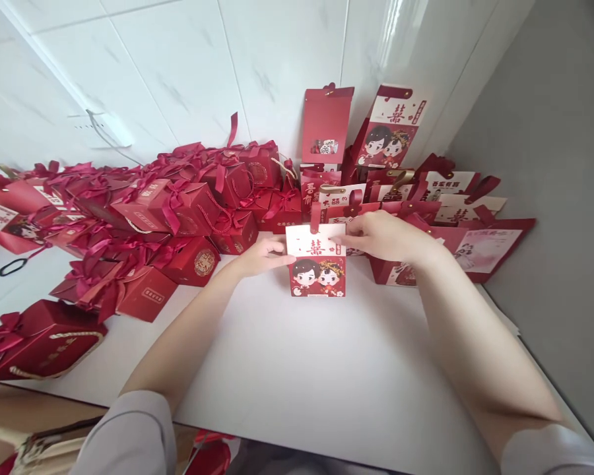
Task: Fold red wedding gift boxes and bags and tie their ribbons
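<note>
A red and white gift box [317, 274] with a cartoon couple on its front stands upright before me, between my two hands. A dark red ribbon strap rises from its top. My left hand [266, 256] grips its left edge, with the fingers partly behind it. At the upper right edge, my right hand [373, 234] pinches the same box. Close behind it are several similar red and white boxes, and one with a cartoon couple [389, 142] sits on top of the group beside a plain red box with a small window [327, 128].
Many red boxes with ribbon bows [163, 208] are heaped along the tiled wall [178, 72] on the left. One box with a rope handle [44, 343] lies near the front left edge of the white table [317, 376]. A grey panel [549, 198] borders the right side.
</note>
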Motion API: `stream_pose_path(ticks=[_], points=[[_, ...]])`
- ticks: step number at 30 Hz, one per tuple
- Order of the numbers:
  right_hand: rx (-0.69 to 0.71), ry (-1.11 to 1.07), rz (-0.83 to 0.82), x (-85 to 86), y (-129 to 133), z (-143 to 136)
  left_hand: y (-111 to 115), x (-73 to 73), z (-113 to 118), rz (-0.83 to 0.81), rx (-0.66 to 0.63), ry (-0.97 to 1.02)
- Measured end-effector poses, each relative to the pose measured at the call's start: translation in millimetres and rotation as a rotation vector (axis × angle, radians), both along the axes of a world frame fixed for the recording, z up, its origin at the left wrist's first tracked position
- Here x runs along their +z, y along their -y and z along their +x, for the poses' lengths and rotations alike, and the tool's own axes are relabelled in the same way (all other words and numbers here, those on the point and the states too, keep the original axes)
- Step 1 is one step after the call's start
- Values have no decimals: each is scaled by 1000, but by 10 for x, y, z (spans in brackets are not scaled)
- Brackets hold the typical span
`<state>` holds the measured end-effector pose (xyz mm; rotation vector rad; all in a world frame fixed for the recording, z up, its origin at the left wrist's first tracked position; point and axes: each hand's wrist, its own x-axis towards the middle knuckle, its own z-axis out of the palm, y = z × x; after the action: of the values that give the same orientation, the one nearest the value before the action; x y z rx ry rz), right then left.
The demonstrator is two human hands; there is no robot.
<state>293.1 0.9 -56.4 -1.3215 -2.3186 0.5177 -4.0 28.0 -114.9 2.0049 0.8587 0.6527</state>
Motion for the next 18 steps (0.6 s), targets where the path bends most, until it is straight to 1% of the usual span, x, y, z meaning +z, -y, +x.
stream_pose_path(ticks=[2,4,6,8,10,12,14,16,18], points=[[-8,62,0,78,65,87,61,176,-22,82,-32,-123],[-38,38,30,153,139,129,145,367,-16,152,25,-193],[-23,-45,83,206,211,113,235,557,26,201,95,-205],[66,-142,150,224,267,47,310,718,104,195,87,-193],[179,-214,205,210,296,-45,358,823,204,157,55,-189],[238,-223,240,179,300,-128,382,861,301,135,70,-180],[230,-179,252,152,294,-175,394,848,363,150,125,-165],[201,-145,238,142,293,-186,407,816,373,187,172,-166],[205,-161,229,149,306,-183,428,786,341,219,192,-186]])
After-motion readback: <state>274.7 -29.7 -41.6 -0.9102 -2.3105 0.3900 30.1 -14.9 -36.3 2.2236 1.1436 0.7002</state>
